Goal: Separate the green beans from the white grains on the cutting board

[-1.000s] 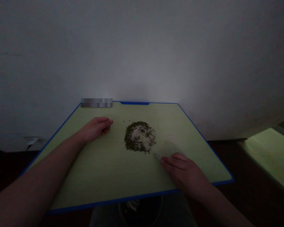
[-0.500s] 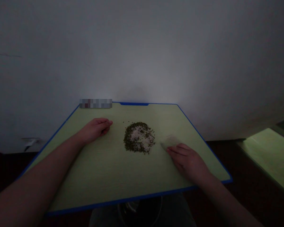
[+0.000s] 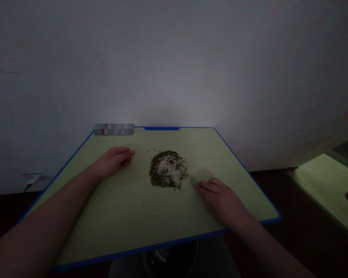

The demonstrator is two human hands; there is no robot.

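Field notes, head view. Single mound of mung beans [image 3: 168,169] with pale white grains heaped at its centre, sitting near the middle of a pale green cutting board [image 3: 110,216] with a blue rim [image 3: 161,128]. All of the heap on the board, gathered in one pile, not yet spread or sorted into separate lots; white grains and green beans mixed, green mostly around the outside. A few stray beans just off the far left edge of the pile.

Right hand [image 3: 222,202] low on the board, just right of the mound, fingers together and nearly flat, fingertips [image 3: 201,186] against a small translucent piece of film or thin plastic [image 3: 203,174]. Grip on it unclear: pressing or pinching impossible to tell from this view. No beans visible on the film.

Left hand [image 3: 112,161] resting on the board left of the mound, apart from it, grip loosely curled together, nothing showing inside.

Open room: wide bare stretch of board between mound and near rim, more on the far side. Narrower gap between mound and film. Mound well in from every edge, so no spill risk showing at the rim. Board sitting on a dark counter [image 3: 274,185], white wall [image 3: 174,65] close behind the far rim. Second green board [image 3: 324,185] off to the right, partly in view.
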